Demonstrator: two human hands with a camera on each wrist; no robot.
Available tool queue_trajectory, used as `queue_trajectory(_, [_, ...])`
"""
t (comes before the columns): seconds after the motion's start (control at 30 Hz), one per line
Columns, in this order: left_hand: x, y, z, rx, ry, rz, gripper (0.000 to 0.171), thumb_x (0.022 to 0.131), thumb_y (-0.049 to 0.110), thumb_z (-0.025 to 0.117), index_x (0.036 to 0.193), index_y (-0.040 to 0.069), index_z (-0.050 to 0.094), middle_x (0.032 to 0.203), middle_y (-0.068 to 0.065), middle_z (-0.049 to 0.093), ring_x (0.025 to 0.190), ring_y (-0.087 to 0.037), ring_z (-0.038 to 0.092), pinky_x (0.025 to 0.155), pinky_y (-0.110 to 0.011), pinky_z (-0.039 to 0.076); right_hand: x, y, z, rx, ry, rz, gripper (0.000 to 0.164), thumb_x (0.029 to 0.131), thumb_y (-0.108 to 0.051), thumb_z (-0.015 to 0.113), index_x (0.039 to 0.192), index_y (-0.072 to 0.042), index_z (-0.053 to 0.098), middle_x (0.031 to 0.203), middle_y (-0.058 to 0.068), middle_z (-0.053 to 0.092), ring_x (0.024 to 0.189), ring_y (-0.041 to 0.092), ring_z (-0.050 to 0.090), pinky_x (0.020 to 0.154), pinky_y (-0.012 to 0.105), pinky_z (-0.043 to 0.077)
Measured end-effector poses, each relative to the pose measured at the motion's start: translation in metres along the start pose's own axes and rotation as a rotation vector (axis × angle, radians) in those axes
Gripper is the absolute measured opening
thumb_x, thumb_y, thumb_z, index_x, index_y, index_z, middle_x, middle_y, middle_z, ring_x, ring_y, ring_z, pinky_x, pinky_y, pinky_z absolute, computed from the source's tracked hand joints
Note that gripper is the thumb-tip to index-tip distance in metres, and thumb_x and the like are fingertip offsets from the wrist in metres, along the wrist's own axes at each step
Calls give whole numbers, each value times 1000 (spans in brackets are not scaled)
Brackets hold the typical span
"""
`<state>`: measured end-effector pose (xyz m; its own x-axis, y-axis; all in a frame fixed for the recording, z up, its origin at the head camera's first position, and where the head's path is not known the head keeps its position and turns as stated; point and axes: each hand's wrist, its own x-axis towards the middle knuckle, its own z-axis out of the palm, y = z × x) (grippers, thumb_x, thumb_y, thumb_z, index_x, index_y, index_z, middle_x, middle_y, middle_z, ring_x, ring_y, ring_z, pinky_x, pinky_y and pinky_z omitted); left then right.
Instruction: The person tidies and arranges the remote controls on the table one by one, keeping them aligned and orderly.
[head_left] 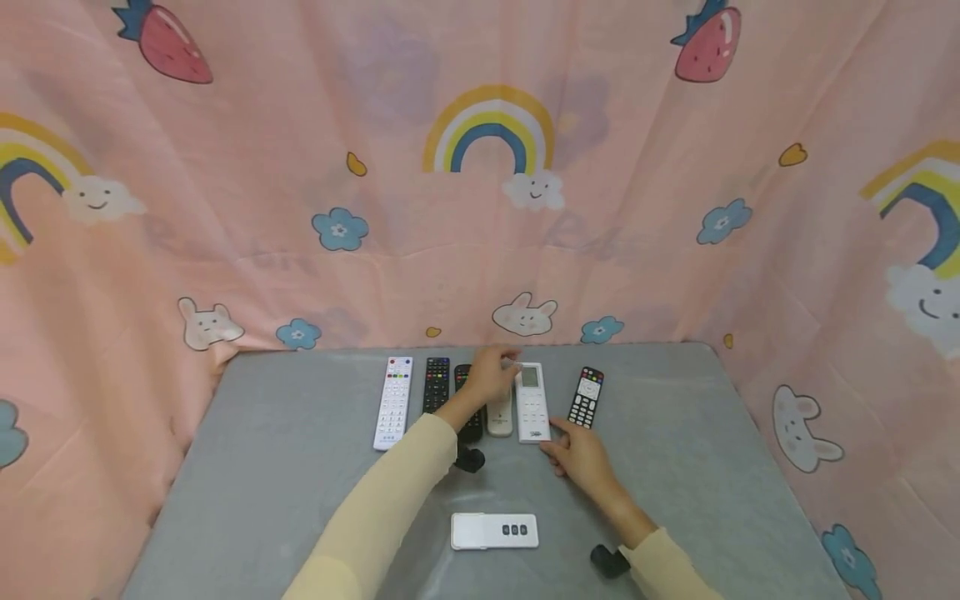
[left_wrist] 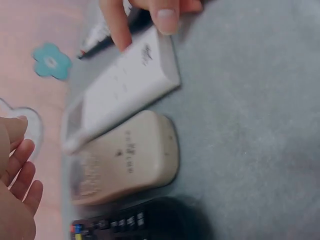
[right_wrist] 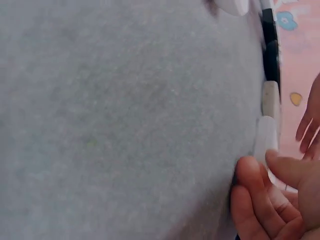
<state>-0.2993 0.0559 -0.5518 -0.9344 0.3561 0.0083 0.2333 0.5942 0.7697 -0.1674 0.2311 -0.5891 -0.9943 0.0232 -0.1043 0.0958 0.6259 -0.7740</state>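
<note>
A white air-conditioner remote control [head_left: 533, 408] with a small grey screen lies face up in a row of remotes. My right hand [head_left: 585, 457] pinches its near right corner, thumb by the end and a finger along the side; the left wrist view shows this closely. The left hand [head_left: 491, 377] is over the far end of a beige remote control [head_left: 499, 417], by the white one's screen end. Its fingers [left_wrist: 22, 182] look loosely extended in the left wrist view, with nothing held. My left forearm partly covers the black remotes.
Left in the row are a white many-button remote [head_left: 393, 404] and two black remotes [head_left: 437, 385]. A black-and-white remote [head_left: 586, 398] slants at the right. Nearer me, a white three-button remote [head_left: 480, 532] lies crosswise on the grey table [head_left: 262, 500]. A patterned pink curtain [head_left: 450, 275] borders the back.
</note>
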Motion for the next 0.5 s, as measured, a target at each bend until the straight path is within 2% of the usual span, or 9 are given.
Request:
queue_trajectory(0.13, [-19, 5, -18, -121, 11, 56, 33, 99, 20, 60, 131, 11, 61, 126, -7, 65, 123, -24, 58, 108, -40, 46, -7, -1, -7, 71, -45, -31, 46, 88, -12, 73, 131, -3, 61, 61, 2, 61, 47, 12, 58, 48, 21, 45])
queue_trajectory(0.27, [-49, 5, -31, -222, 0, 86, 32, 99, 20, 59, 128, 9, 63, 121, -7, 68, 114, -21, 62, 100, -36, 51, -18, -4, -13, 104, -87, -119, 40, 89, -8, 71, 128, -3, 63, 66, 5, 64, 52, 7, 56, 50, 21, 44])
queue_trajectory(0.37, [-75, 2, -36, -257, -17, 104, 30, 98, 20, 61, 125, 7, 65, 114, -7, 70, 103, -18, 65, 90, -29, 54, -29, -5, -15, 115, -114, -179, 38, 88, -10, 73, 125, -3, 65, 74, 5, 67, 56, 1, 54, 51, 21, 45])
queue_trajectory(0.5, [-110, -9, -35, -282, -39, 100, 28, 96, 21, 65, 122, 11, 67, 106, -5, 71, 92, -10, 65, 82, -21, 54, -45, -5, -13, 107, -138, -238, 39, 86, -17, 76, 122, -4, 67, 82, 4, 69, 65, -4, 55, 58, 20, 50])
